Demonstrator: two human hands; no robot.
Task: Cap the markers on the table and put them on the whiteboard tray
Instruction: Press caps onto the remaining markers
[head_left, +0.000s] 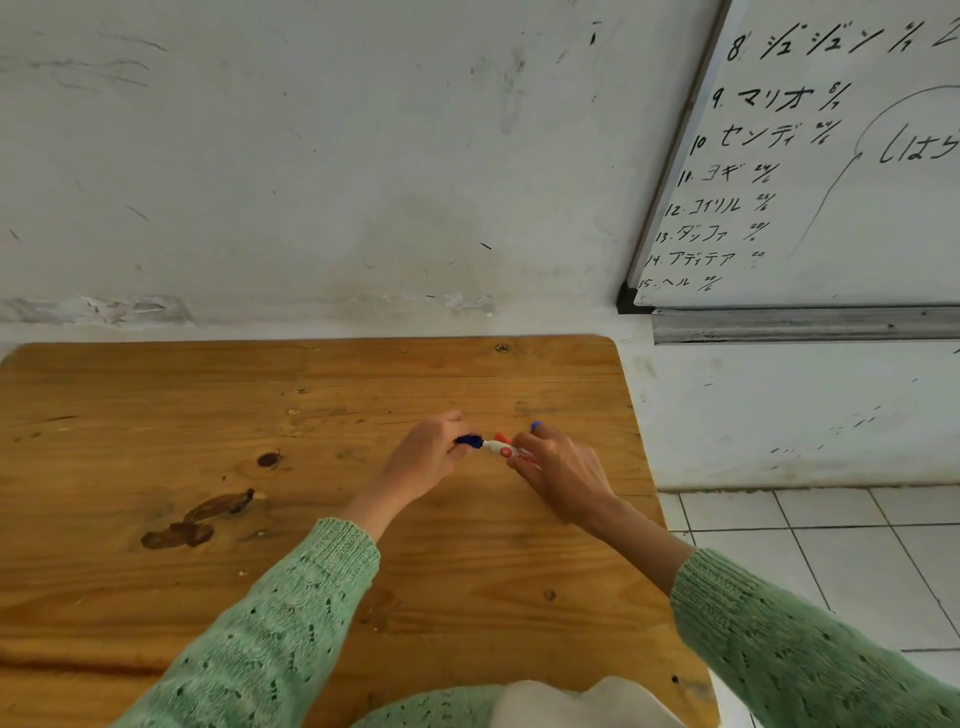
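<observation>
Over the wooden table (208, 467) my two hands meet around a white marker (500, 449) with red print. My left hand (426, 457) pinches a dark blue cap (469, 441) at the marker's left end. My right hand (558, 467) grips the marker's body. A red bit (500, 437) and a blue tip (536, 426) stick out above my right fingers; whether they belong to other markers I cannot tell. The metal whiteboard tray (805, 325) runs along the bottom of the whiteboard (831, 182) on the wall at the upper right.
The table's right edge lies just right of my hands, with white floor tiles (831, 561) beyond. A white scuffed wall (311, 182) stands behind the table. Dark knots and stains mark the table's left part.
</observation>
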